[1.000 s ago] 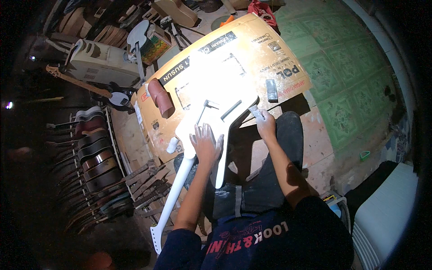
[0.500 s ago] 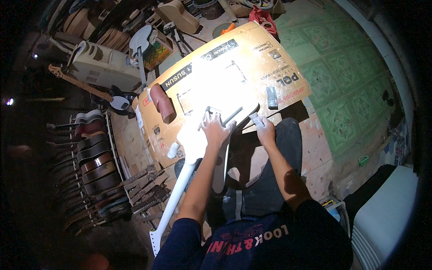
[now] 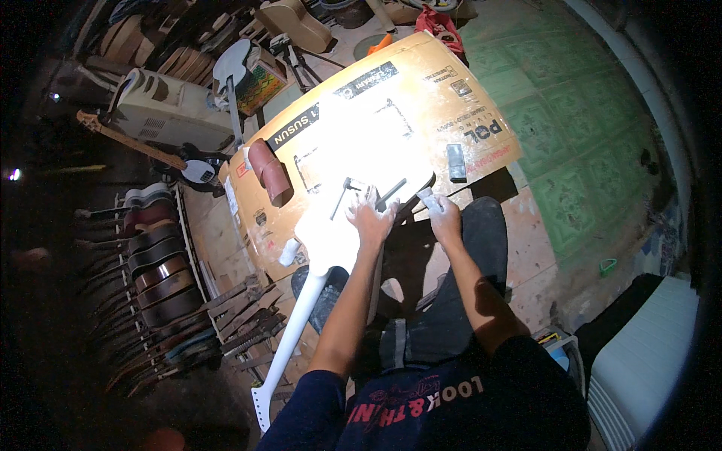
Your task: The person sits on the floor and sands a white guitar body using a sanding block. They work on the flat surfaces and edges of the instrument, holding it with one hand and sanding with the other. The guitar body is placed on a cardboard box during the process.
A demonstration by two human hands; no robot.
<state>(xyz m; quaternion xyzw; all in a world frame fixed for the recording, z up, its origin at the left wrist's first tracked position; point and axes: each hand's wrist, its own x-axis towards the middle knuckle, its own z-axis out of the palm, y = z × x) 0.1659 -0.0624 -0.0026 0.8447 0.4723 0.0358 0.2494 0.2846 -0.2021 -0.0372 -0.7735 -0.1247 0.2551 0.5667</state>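
Observation:
A white electric guitar body lies in bright glare at my lap, its white neck running toward the lower left. Dark slots show in its face. My left hand rests on the body beside these slots, fingers stretched out and holding nothing visible. At the body's right edge, my right hand is closed round a small whitish folded piece, perhaps sandpaper; its exact kind is unclear. Glare hides much of the guitar's outline.
Under the guitar, a cardboard sheet bears a reddish-brown sandpaper roll, a dark block and a white roll. A rack of guitar bodies stands left, a dark guitar beyond it. White stacked panels are at right.
My left hand has slid a little to the right across the guitar body, uncovering more of the left slot. My right hand stays nearly in place with the whitish piece.

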